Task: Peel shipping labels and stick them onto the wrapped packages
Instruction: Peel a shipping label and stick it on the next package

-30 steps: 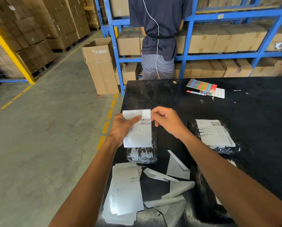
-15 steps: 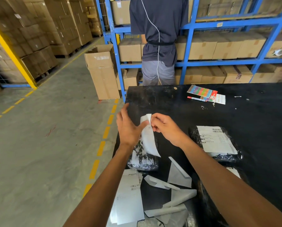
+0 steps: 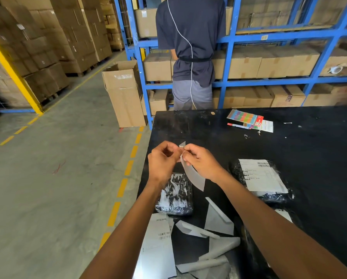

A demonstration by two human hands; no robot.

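A white shipping label (image 3: 193, 175) hangs edge-on between my hands above the black table (image 3: 289, 141). My left hand (image 3: 163, 163) and my right hand (image 3: 201, 162) both pinch its top corner, fingertips nearly touching. Directly below lies a bare black wrapped package (image 3: 175, 195). A second wrapped package (image 3: 277, 197) to the right carries a stuck label (image 3: 262, 175). A stack of unpeeled labels (image 3: 157, 246) lies at the table's near left edge.
Curled backing papers (image 3: 215, 232) litter the table near me. Coloured sticky notes and a marker (image 3: 247, 120) lie at the far side. A person (image 3: 190, 51) stands at blue shelving with cartons. An open carton (image 3: 124, 93) stands on the floor at left.
The label, held flat facing me a second ago, has turned edge-on. My left hand has shifted from its side to pinch the top corner beside my right.
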